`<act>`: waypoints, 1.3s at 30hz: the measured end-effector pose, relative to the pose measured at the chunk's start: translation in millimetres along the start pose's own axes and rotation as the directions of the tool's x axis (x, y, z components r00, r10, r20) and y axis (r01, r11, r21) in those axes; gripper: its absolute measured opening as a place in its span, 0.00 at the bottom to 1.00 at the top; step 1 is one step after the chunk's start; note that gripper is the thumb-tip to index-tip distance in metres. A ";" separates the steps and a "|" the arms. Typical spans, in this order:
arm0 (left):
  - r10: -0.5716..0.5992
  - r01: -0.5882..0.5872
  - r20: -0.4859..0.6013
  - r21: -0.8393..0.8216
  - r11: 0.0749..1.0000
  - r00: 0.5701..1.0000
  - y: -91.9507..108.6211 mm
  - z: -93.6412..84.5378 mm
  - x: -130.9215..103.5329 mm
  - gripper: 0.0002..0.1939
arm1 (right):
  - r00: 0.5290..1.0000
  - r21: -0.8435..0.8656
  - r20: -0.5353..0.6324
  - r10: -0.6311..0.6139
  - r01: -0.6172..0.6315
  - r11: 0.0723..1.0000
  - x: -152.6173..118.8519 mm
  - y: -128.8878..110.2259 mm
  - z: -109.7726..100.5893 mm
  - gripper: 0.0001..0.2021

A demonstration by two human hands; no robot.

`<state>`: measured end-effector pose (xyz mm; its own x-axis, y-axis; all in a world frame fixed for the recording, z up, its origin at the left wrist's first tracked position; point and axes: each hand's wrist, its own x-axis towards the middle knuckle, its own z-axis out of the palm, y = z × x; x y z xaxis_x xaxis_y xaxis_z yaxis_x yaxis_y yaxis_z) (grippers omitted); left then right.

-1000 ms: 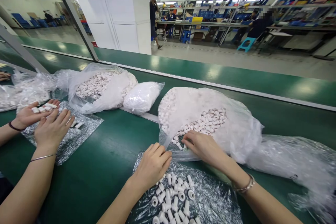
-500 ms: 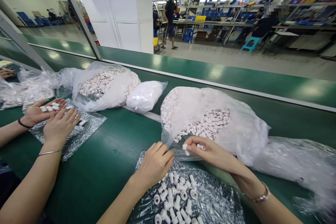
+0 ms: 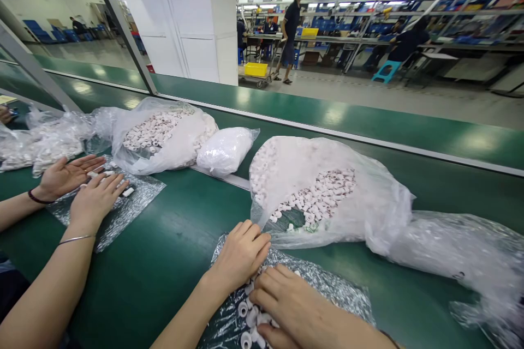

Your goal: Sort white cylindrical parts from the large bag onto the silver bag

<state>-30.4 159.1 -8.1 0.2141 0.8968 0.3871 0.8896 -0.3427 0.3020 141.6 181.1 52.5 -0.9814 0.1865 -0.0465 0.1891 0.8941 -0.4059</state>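
My left hand (image 3: 243,251) is closed at the left, its fingers curled on film where a large plastic bag (image 3: 327,218) meets a flat clear plastic bag (image 3: 344,289). Which film it pinches I cannot tell. Low over the flat bag, my right hand (image 3: 292,305) bends its fingers around short white plastic fittings (image 3: 251,316). Its fingertips are partly hidden, with fittings showing between fingers and thumb. These fittings are flanged and hollow, heaped on the flat bag. More white fittings (image 3: 331,193) fill the large bag, whose mouth faces me.
At the left, a co-worker's hands (image 3: 96,196) work over fittings on another clear sheet (image 3: 135,185). A second big bag (image 3: 184,152) and a small white packet (image 3: 227,150) lie behind on the green table (image 3: 172,262). A person (image 3: 291,27) walks in the background by a yellow bin (image 3: 256,69).
My right hand has come from the large bag's mouth, carrying a few fittings, down to the heap on the flat bag. My left hand has stayed put. The co-worker's hands shifted slightly.
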 end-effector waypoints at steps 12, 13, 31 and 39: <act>0.020 -0.019 0.036 -0.046 0.999 0.999 3.4 0.2 -0.3 0.10 | 0.785 -0.139 -0.315 0.533 -0.594 0.792 -34.8 137.7 -25.8 0.08; 0.025 -0.022 0.048 -0.054 0.998 0.999 3.9 0.0 -0.3 0.10 | 0.782 -0.140 -0.317 0.536 -0.598 0.789 -34.8 138.7 -22.6 0.08; 0.082 -0.081 0.081 -0.011 0.997 0.993 7.2 0.1 0.1 0.08 | 0.782 0.933 -0.117 0.613 -0.124 0.337 -26.1 125.8 -46.7 0.17; 0.114 -0.111 0.077 -0.043 0.993 0.990 11.3 -3.1 0.3 0.09 | 0.823 0.096 -0.264 0.503 -0.497 0.863 -11.6 115.3 -14.9 0.08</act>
<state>-21.5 154.7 -1.9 0.3446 0.8709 0.3504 0.8420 -0.4518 0.2948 175.3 288.1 19.9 -0.7033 0.7109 -0.0011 0.6474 0.6398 -0.4142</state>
